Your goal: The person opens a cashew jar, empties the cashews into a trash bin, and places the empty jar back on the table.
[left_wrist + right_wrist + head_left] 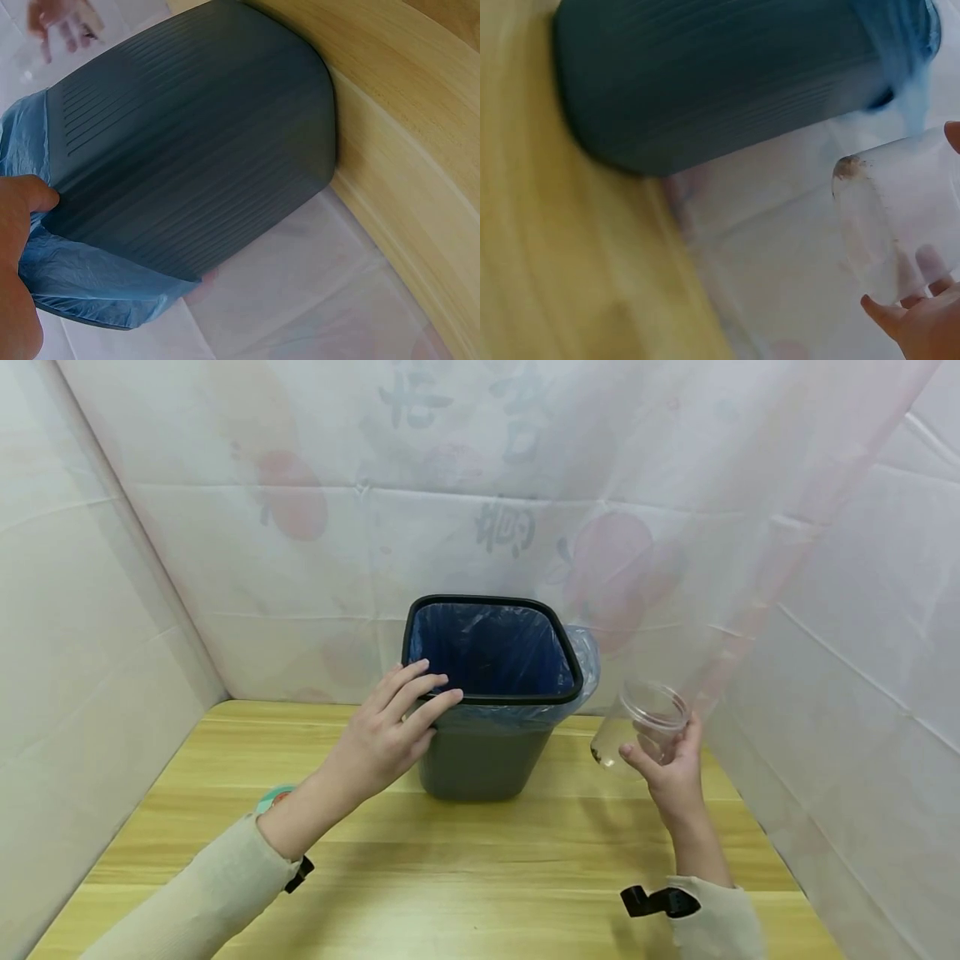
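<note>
A grey trash bin (480,760) with a black rim and a blue plastic liner (487,647) stands on the wooden table. My left hand (393,718) is at its near left corner, fingers over the rim. In the left wrist view the thumb (41,193) presses the outer wall by the folded liner. To the right of the bin, my right hand (671,768) grips a clear plastic jar (626,731) without a lid, raised and tilted with its mouth up and to the right. Dark residue (847,167) clings inside the jar's bottom edge.
A small round teal-and-red object (272,797) lies partly hidden behind the left forearm. White fabric walls (360,552) enclose the table (420,885) at the back and both sides. Black straps (660,902) circle the sleeves.
</note>
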`<state>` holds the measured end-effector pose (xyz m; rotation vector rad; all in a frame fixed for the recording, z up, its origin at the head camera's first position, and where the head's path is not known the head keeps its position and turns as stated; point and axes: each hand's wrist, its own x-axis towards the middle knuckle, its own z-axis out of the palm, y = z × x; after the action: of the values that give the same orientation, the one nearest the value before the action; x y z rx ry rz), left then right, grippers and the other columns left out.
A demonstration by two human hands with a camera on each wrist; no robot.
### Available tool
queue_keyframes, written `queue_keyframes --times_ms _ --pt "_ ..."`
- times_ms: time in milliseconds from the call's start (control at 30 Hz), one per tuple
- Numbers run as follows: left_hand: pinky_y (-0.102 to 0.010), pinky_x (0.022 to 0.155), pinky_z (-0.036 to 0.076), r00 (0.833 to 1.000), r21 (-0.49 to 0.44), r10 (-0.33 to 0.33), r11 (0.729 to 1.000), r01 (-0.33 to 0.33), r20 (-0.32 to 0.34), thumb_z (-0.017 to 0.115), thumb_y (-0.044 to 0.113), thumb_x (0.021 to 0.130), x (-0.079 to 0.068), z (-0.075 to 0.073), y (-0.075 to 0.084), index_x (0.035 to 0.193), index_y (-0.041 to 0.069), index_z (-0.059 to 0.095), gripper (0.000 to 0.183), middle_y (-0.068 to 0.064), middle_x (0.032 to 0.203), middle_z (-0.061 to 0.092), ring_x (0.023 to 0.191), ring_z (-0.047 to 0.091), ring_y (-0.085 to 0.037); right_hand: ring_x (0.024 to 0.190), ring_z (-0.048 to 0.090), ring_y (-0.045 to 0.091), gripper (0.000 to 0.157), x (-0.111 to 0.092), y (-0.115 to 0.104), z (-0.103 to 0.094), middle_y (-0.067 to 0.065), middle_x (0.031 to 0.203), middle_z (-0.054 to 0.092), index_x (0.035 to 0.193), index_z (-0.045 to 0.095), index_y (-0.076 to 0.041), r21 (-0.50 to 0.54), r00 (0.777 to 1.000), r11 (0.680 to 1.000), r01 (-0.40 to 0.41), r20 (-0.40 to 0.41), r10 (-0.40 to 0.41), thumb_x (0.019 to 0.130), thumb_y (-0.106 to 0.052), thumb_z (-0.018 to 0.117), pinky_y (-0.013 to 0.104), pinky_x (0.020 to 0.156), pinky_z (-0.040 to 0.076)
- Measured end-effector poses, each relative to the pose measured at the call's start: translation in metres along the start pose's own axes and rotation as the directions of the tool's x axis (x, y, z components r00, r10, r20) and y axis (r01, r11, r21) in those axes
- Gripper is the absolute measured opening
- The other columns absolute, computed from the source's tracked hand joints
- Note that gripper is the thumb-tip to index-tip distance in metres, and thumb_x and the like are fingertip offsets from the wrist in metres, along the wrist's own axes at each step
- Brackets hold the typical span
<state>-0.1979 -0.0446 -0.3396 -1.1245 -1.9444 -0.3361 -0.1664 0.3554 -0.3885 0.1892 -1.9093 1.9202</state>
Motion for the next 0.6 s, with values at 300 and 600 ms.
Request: queue_keyframes --times_ms 300,600 --pt "-0.057 0.113 0.035 1.000 -0.017 -0.001 1.000 0.001 -0.019 0.077 0.002 0.080 0.001 0.001 0.000 0.141 0.013 0.053 0.067 -0.014 0.138 0.054 0.136 0.045 -0.039 0.135 0.039 0.023 0.099 -0.011 0.038 -0.009 0.004 0.134 0.036 0.157 0.017 -0.026 -0.160 0.988 0.976 -0.147 0.029 0.153 0.083 0.005 0.075 0.047 0.122 0.021" --pt "-0.058 0.112 0.036 1.000 -0.042 -0.004 0.999 0.003 -0.016 0.072 -0.001 0.080 0.000 -0.001 -0.004 0.141 0.014 0.053 0.065 -0.015 0.138 0.054 0.139 0.042 -0.039 0.139 0.030 0.041 0.106 -0.020 0.059 -0.009 0.023 0.148 0.028 0.158 0.007 -0.020 -0.345 0.956 0.915 -0.207 0.126 0.264 0.083 -0.010 0.081 0.061 0.116 0.024"
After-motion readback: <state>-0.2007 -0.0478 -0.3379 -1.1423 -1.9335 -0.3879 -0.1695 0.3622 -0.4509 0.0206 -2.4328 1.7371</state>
